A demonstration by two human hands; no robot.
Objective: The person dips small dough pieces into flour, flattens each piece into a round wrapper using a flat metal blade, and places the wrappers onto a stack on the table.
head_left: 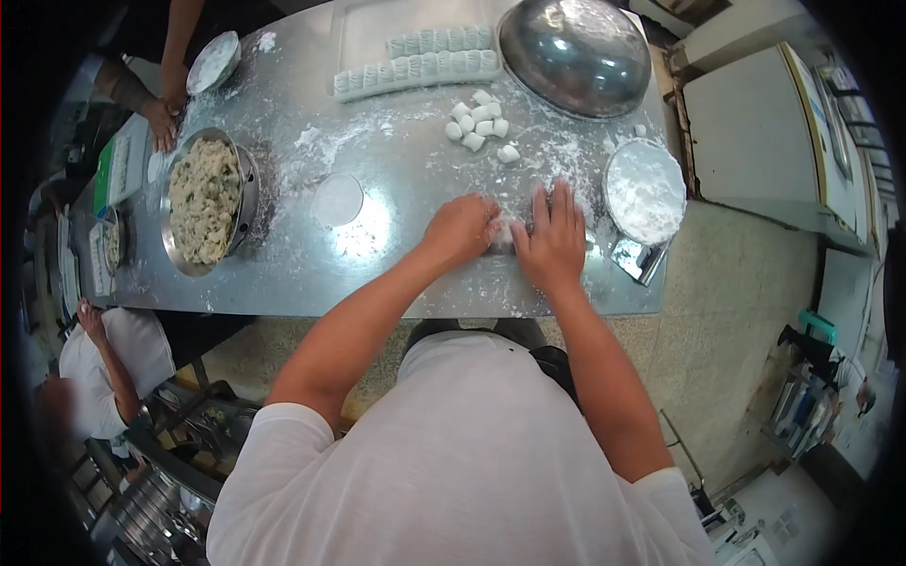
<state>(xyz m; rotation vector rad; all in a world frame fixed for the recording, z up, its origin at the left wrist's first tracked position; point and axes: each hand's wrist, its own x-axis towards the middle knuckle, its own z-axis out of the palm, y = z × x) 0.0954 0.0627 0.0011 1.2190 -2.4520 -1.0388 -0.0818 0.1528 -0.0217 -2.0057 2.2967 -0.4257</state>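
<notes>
My left hand (460,228) is over the floured steel table (425,170), its fingers curled in; what they hold, if anything, is hidden. Beside it on the right, my right hand (552,236) lies flat on the surface with fingers stretched forward and the thumb apart. Small white dough pieces (477,121) are heaped beyond my hands, and one single piece (508,153) sits nearer to them. A flat round dough wrapper (338,200) lies to the left. To the right is a round container of white flour (645,191), with a metal scraper (639,260) below it.
A steel bowl of filling (204,200) stands on the left. At the back are a tray of dumplings (415,68) and an upturned metal bowl (576,55). Another person's hands (162,118) are at the upper left; a second person (113,368) is at the lower left.
</notes>
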